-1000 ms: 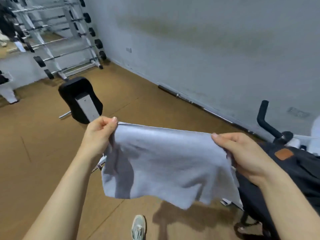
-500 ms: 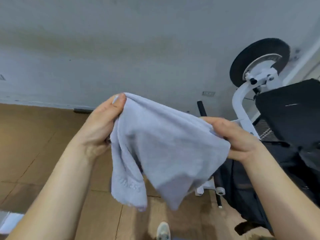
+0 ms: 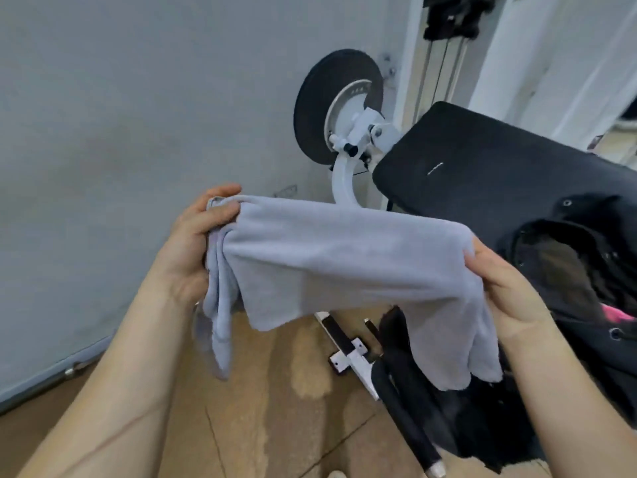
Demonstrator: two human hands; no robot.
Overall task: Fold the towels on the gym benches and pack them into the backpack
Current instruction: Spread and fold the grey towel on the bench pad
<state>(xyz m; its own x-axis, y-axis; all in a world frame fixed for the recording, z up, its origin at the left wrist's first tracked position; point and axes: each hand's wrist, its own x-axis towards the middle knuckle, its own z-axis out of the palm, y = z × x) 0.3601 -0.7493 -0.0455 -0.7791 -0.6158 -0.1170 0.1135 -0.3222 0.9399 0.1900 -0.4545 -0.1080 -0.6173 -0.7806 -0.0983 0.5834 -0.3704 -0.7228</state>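
Towel [image 3: 344,260], seemingly doubled, now taut between left hand [image 3: 193,250], right hand [image 3: 506,288].

Forearms [image 3: 120,374] extended forward; left grip [image 3: 194,243], right grip [image 3: 503,288] apart, both pinching.

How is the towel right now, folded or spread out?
Partly folded. The towel hangs doubled over between the left hand and right hand, both gripping it, loose ends drooping.

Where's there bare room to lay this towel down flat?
Bare for the towel: the bench pad between wheel and backpack; the floor between wall and white frame. Crowded: lower right, frame legs and backpack bunched together.
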